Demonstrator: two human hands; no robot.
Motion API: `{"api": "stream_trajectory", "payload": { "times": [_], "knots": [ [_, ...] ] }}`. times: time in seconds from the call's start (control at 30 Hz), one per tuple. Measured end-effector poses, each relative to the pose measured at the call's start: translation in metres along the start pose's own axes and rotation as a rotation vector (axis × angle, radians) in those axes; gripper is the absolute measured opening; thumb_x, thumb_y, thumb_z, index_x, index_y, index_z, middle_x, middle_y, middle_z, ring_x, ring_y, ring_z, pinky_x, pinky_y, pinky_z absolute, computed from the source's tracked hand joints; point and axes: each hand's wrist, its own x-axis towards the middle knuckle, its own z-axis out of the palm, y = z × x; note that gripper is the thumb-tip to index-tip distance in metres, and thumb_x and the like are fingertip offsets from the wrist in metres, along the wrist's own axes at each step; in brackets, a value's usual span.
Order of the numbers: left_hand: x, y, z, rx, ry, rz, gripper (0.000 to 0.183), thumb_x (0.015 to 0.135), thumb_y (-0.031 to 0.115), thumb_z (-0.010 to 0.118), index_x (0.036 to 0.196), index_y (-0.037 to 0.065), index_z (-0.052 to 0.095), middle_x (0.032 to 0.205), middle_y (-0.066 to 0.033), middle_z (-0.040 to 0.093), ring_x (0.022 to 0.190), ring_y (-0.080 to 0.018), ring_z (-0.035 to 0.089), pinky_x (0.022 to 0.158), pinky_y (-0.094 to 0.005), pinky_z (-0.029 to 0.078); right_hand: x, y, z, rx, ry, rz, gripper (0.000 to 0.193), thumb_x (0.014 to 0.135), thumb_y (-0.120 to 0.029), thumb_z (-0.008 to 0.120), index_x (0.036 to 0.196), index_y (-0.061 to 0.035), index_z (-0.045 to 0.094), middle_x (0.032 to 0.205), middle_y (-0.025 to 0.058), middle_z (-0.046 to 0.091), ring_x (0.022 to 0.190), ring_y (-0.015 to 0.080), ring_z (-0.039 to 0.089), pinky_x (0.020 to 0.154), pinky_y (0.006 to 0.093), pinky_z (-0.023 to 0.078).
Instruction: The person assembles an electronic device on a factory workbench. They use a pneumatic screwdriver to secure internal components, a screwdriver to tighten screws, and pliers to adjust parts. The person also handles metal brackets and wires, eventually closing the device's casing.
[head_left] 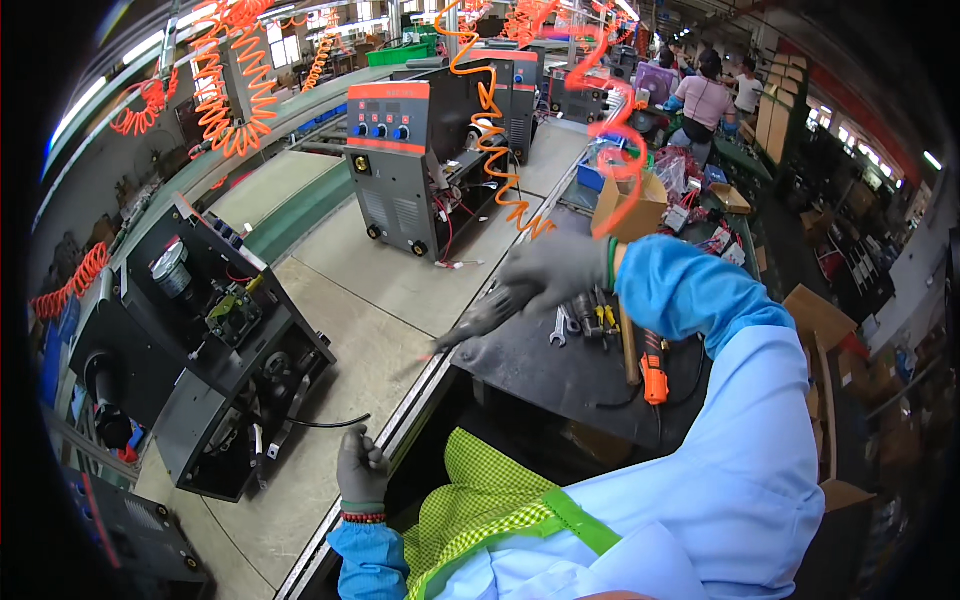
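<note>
My right hand [560, 268], in a grey glove, grips a dark power screwdriver [487, 315] above the table's edge. Its thin end points left and down and is smeared by motion. My left hand [362, 470], also gloved, is curled closed near the conveyor's front rail; whatever the fingers hold, if anything, is hidden. Just beyond it a black cable [335, 424] sticks out of an opened dark machine housing [215, 400]. Inside that housing a wire-feed mechanism [238, 315] and a silver cylindrical motor [172, 270] show.
Another machine with an orange-topped panel [390, 130] stands farther along the conveyor [350, 285]. On the black side table [520, 365] lie wrenches [560, 328], a hammer [629, 350] and an orange electric tool [653, 370]. Orange coiled hoses [490, 110] hang overhead. People [700, 105] work behind.
</note>
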Motion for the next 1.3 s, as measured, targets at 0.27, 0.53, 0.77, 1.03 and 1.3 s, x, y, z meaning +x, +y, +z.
{"api": "stream_trajectory", "payload": {
  "times": [0.27, 0.53, 0.77, 1.03, 1.3],
  "knots": [
    [-0.016, 0.026, 0.024, -0.512, -0.119, 0.025, 0.036, 0.095, 0.045, 0.052, 0.098, 0.009, 0.057, 0.06, 0.0061, 0.041, 0.045, -0.0047, 0.033, 0.041, -0.0186, 0.027, 0.025, -0.131, 0.076, 0.883, -0.494, 0.296, 0.047, 0.081, -0.041, 0.066, 0.108, -0.0049, 0.054, 0.087, 0.0115, 0.062, 0.068, 0.0186, 0.061, 0.058, 0.033, 0.048],
    [-0.049, 0.02, -0.053, -0.34, -0.014, 0.137, 0.036, 0.097, 0.043, 0.049, 0.095, 0.007, 0.054, 0.059, 0.0067, 0.032, 0.046, -0.0042, 0.027, 0.042, -0.0205, 0.024, 0.031, -0.178, 0.134, 1.094, -0.576, 0.308, 0.057, 0.083, -0.05, 0.064, 0.115, -0.0038, 0.052, 0.081, 0.0093, 0.059, 0.061, 0.0151, 0.057, 0.054, 0.0284, 0.049],
    [-0.081, 0.033, -0.097, 0.252, 0.201, 0.249, 0.037, 0.099, 0.031, 0.045, 0.108, -0.003, 0.054, 0.07, -0.0015, 0.047, 0.054, -0.0063, 0.04, 0.049, -0.0202, 0.034, 0.036, -0.222, 0.191, 1.551, -0.833, 0.38, 0.041, 0.089, -0.043, 0.055, 0.113, -0.009, 0.05, 0.075, 0.0005, 0.05, 0.054, 0.0078, 0.052, 0.046, 0.0222, 0.044],
    [-0.07, 0.072, -0.128, 0.756, 0.59, 0.422, 0.048, 0.096, 0.041, 0.05, 0.119, 0.0, 0.055, 0.087, -0.0104, 0.063, 0.069, -0.0134, 0.061, 0.057, -0.0259, 0.046, 0.033, -0.24, 0.224, 1.872, -0.702, 0.5, 0.029, 0.095, -0.036, 0.046, 0.107, -0.0103, 0.051, 0.077, 0.0, 0.052, 0.054, 0.0063, 0.053, 0.045, 0.0183, 0.043],
    [0.011, 0.109, -0.159, 2.096, 0.526, 0.915, 0.042, 0.081, 0.033, 0.066, 0.114, 0.008, 0.059, 0.1, -0.0101, 0.061, 0.086, -0.0291, 0.06, 0.075, -0.0425, 0.048, 0.051, -0.238, 0.221, 1.83, -0.628, 0.63, 0.035, 0.095, -0.04, 0.046, 0.112, -0.0091, 0.052, 0.08, 0.0014, 0.052, 0.055, 0.0078, 0.051, 0.044, 0.0194, 0.042]
  ]
}}
